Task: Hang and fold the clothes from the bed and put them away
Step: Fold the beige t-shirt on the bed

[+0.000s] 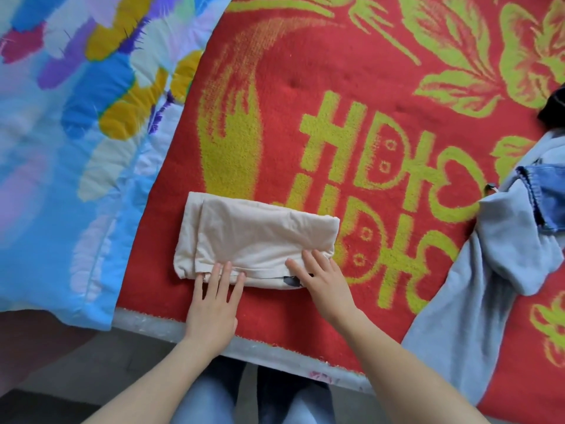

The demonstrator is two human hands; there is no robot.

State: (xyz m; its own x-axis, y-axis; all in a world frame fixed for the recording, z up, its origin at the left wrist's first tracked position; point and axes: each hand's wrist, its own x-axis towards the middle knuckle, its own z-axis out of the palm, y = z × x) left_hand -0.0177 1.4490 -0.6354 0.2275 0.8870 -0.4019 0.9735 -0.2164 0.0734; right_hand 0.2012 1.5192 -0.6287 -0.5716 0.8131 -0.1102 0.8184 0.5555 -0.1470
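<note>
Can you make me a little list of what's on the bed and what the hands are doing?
bed cover: red blanket with yellow-green pattern
middle: cream garment, folded into a rectangle
left hand: flat, fingers on the garment's near edge
right hand: flat, fingers on its near right corner
left side: colourful quilt
right side: light blue sweatshirt and denim garment, not folded
</note>
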